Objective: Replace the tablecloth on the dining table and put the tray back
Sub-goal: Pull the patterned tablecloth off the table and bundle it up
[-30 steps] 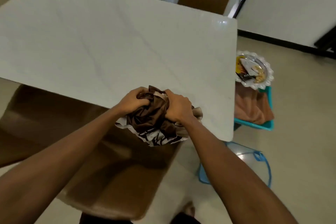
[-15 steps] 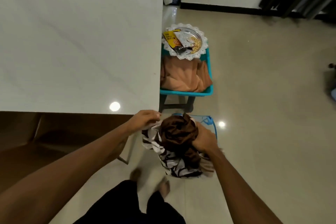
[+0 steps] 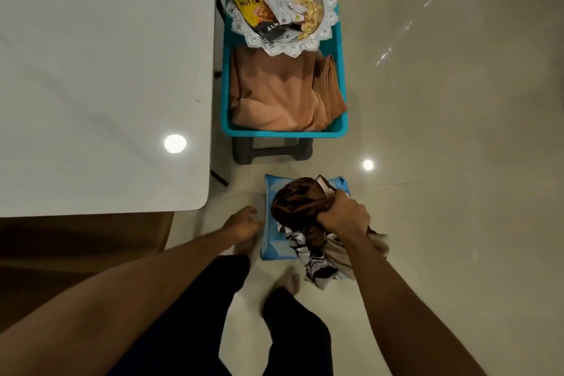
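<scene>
My right hand (image 3: 343,214) is shut on the bunched-up old tablecloth (image 3: 300,207), dark brown with a black-and-white pattern, and holds it over a blue bag (image 3: 273,241) on the floor. My left hand (image 3: 241,223) hovers beside the bag's left edge, fingers loosely curled, holding nothing. The white dining table (image 3: 100,70) is bare at the left. A silver tray (image 3: 326,9) with snack packets rests on the far end of a teal basket (image 3: 283,131). A folded orange-brown cloth (image 3: 280,91) lies in that basket.
The teal basket stands on a dark stool (image 3: 271,152) right beside the table's edge. A brown chair (image 3: 76,253) sits under the table's near side. My legs and bare feet (image 3: 288,281) are on the glossy tiled floor, which stretches to the right.
I turned right, away from the table, carrying the bundle down over the blue bag. My left hand has let go of the cloth; only the right hand grips it now.
</scene>
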A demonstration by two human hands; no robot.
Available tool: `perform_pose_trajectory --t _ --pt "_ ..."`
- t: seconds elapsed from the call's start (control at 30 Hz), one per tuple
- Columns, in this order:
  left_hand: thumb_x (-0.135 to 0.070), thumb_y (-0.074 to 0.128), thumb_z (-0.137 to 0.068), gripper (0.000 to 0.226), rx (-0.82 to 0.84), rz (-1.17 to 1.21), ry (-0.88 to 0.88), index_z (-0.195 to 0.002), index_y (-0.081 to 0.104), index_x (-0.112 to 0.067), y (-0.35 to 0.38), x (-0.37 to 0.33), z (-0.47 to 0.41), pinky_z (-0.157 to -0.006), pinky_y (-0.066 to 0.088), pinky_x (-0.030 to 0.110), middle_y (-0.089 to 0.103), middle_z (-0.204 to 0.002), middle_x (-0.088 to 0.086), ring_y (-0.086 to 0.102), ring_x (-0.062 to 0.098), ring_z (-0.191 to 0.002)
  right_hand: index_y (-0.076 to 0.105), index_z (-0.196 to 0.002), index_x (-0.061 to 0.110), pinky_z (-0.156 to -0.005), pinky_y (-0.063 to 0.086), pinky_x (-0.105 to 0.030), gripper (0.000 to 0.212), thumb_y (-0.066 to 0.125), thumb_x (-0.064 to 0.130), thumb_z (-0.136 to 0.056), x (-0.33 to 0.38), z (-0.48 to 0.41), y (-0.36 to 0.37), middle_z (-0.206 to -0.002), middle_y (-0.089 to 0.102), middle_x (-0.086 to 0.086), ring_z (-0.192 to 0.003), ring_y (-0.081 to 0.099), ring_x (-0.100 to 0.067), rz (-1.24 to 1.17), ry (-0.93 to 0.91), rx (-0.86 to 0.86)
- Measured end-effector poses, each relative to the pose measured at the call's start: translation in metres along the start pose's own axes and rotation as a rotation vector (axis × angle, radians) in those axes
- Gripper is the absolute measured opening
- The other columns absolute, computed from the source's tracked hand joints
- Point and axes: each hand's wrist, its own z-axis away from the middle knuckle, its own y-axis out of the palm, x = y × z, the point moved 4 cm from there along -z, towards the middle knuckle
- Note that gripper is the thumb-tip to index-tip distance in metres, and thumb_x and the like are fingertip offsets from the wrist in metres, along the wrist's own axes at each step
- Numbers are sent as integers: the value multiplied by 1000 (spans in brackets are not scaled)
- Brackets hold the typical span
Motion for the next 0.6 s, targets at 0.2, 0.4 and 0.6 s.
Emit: perform_pose_trajectory --t 0.2,0.4,0.6 --pt "-31 66 -92 68 -120 78 59 -150 33 -22 32 -12 -78 -97 46 34 53 -143 13 55 33 -125 39 -140 24 -97 49 -49 75 70 44 -75 14 -89 75 -140 47 -16 -122 55 -40 28 -80 81" --pt "-15 54 -96 47 -191 38 78 -141 42 -18 55 1 -106 -88 45 32 59 -132 12 57 34 -118 23 -158 30 -108 42 -58 91 72 29 -81 -14 -122 148 -160 23 -12 -142 34 -45 -133 -194 133" --pt "-11 49 -97 52 -171 -23 10 -146 38 -19 63 10 -94 -90 53 39 58 -130 14 60 34 -113 58 -137 20 -87 53 -48 55 62 11 -83 -42 -97 126 -134 55 -10 -116 55 -36 -205 -296 -153"
